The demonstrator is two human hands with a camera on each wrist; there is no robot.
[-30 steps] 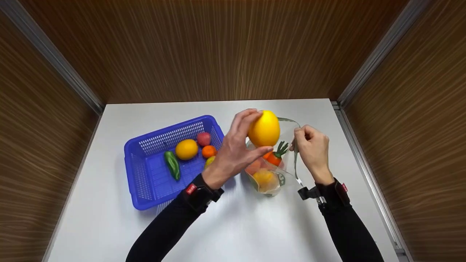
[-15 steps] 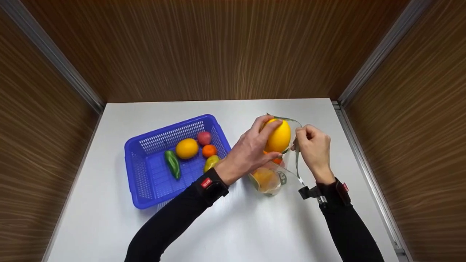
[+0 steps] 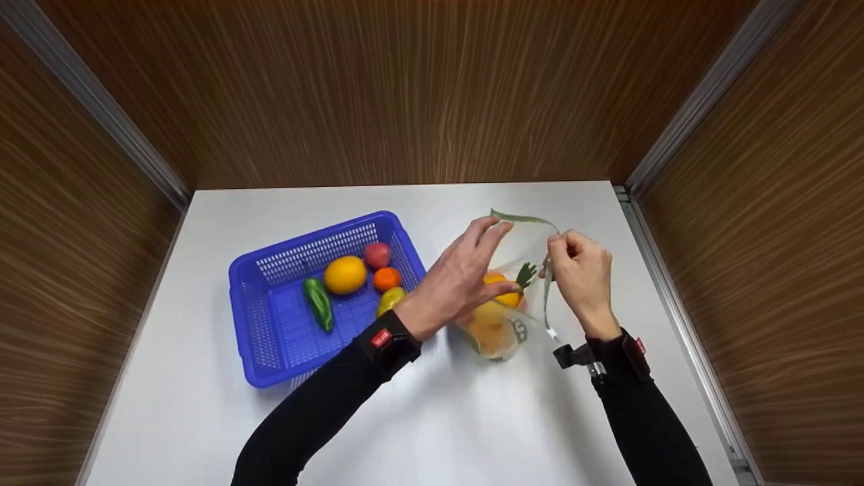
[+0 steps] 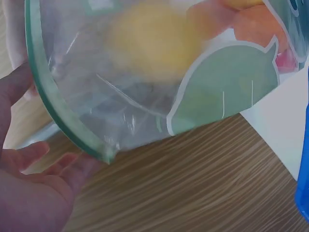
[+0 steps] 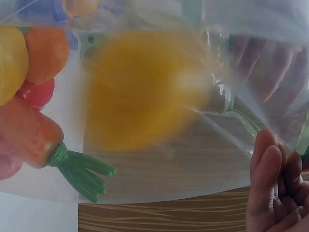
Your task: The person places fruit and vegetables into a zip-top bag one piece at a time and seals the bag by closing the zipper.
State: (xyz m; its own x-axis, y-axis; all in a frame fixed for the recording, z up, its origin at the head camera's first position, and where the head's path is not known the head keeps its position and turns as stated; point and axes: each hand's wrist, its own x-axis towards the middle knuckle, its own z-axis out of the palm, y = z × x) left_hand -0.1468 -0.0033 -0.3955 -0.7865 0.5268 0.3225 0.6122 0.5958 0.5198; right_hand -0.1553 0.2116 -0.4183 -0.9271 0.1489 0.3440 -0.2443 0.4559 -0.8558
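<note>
My left hand (image 3: 455,273) is spread over the mouth of a clear plastic bag (image 3: 518,331) with a green rim, and nothing is in its fingers. Inside the bag, a yellow lemon-like fruit (image 4: 154,41) is blurred by motion below that hand. My right hand (image 3: 579,277) grips the bag's rim (image 3: 547,297) at the right. A carrot (image 5: 36,137) with green leaves lies in the bag among orange and red produce. In the left wrist view, fingers (image 4: 79,169) lie beside the green rim; whether they touch it, I cannot tell.
Left of the bag stands a blue basket (image 3: 253,351). It contains a green pepper (image 3: 318,304), a yellow fruit (image 3: 345,275), a red fruit (image 3: 377,255), an orange fruit (image 3: 387,279) and a yellow-green fruit (image 3: 390,300). Wood-grain walls (image 3: 432,94) surround the white table (image 3: 169,418).
My left hand moved right over the bag's mouth with the yellow fruit, then let go of it. The fruit dropped into the bag. My right hand stayed on the rim.
</note>
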